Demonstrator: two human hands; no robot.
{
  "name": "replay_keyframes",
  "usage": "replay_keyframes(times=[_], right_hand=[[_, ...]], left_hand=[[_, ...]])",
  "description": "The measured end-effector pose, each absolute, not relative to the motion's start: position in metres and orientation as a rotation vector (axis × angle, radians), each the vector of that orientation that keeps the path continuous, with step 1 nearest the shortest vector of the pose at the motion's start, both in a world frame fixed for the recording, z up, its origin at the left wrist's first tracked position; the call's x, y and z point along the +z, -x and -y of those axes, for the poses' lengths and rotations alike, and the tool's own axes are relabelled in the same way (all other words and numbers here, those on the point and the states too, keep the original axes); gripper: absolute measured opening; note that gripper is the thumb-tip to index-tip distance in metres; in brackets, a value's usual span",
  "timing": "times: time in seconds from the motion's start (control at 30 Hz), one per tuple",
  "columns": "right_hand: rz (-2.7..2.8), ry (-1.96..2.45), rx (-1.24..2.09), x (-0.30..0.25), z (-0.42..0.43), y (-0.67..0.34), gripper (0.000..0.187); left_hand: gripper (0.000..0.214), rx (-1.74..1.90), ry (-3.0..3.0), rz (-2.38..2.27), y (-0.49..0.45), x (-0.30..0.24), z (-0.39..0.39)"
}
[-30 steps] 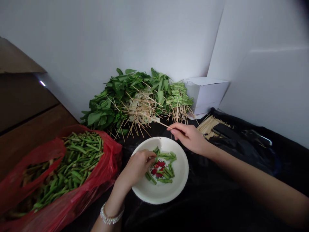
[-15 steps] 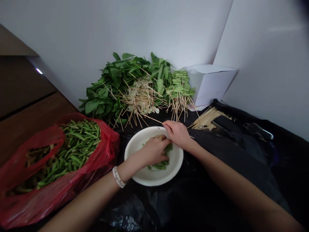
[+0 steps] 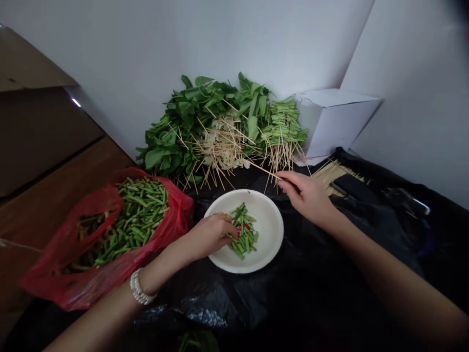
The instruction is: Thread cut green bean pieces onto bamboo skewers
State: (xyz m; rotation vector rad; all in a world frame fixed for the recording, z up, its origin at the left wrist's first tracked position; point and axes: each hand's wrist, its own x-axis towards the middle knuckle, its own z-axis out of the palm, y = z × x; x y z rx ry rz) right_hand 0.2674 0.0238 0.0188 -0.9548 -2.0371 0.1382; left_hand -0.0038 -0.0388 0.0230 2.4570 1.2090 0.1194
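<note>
A white bowl holds a small heap of cut green vegetable stems, with a red patch showing on its bottom. My left hand, with a beaded bracelet at the wrist, reaches over the bowl's left rim. Its fingers are curled and pinched at the heap's left side, and the stems partly hide the fingertips. Right of the bowl, my right hand grips a thin wooden skewer between thumb and fingers. The skewer points up and left, with nothing visible on its shaft.
An open red plastic bag full of cut green stems stands at left. Behind the bowl lie leafy greens, skewered pale vegetables and skewered green stems. A white box, loose skewers and a dark phone-like object are at right.
My left hand has drawn back leftward from the middle of the heap, uncovering the stems. My right hand has moved right, away from the rim, still gripping the skewer. The view has shifted slightly.
</note>
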Motion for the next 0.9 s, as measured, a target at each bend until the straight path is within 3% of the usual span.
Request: replay_keyframes(times=[0.33, 0.53, 0.7, 0.9], right_hand=[[2.165, 0.972, 0.318, 0.003, -0.01, -0.273, 0.025], [2.129, 0.913, 0.357, 0.009, -0.028, -0.258, 0.025], [2.193, 0.768, 0.269, 0.019, -0.058, -0.226, 0.031], [2.172, 0.806, -0.078, -0.005, -0.07, -0.207, 0.028]], left_hand=[[0.029, 0.112, -2.665, -1.067, -0.028, -0.01, 0.034], [0.016, 0.04, -2.736, -1.556, -0.036, -0.008, 0.031], [0.007, 0.187, -2.452, -1.881, -0.019, -0.009, 0.033], [0.009, 0.383, -2.378, -1.694, -0.011, -0.003, 0.038]])
